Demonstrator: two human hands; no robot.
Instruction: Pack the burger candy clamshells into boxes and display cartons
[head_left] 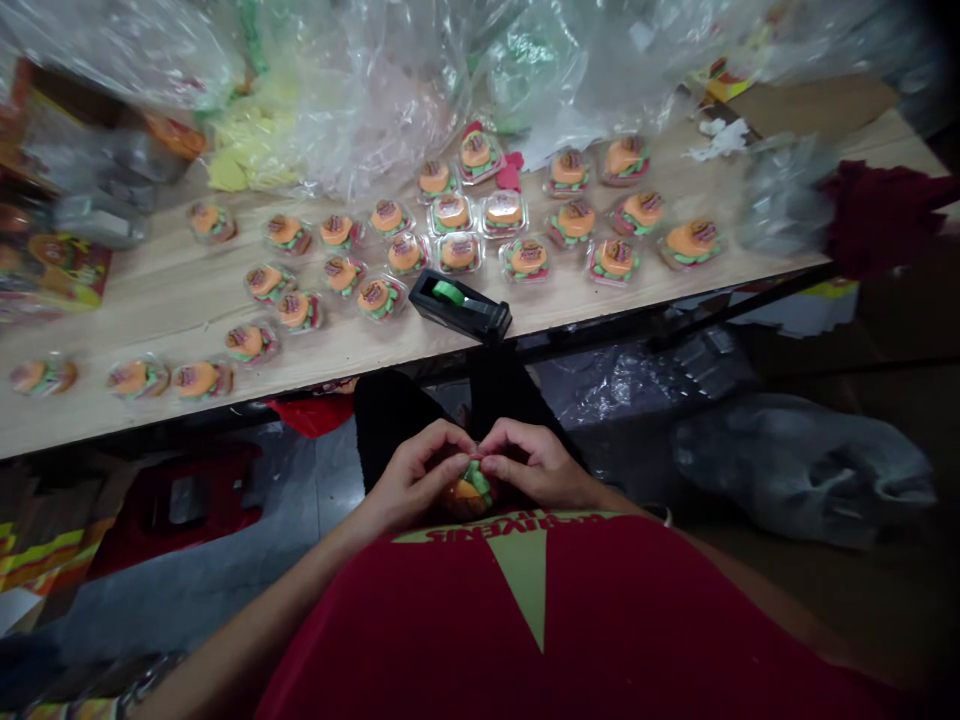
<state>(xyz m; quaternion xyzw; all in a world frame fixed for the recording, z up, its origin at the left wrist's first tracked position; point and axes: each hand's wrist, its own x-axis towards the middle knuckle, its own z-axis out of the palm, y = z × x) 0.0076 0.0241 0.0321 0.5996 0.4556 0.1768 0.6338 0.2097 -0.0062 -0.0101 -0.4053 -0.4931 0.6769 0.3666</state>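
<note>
Toy burger (471, 490) has its edge pinched by both hands (421, 466), near the red shirt (450, 620).

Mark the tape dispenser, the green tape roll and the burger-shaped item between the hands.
Tape dispenser (463, 313): head view, black body.
Green tape roll (448, 292): head view, exposed curve.
Burger-shaped item (468, 490): head view, orange part.

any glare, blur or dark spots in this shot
Head view: white glints on the plastic bags; softness toward the sides, as on the leftmost loose burger and the dark red cloth; dim shadow under the table; dark upper-right corner.
</note>
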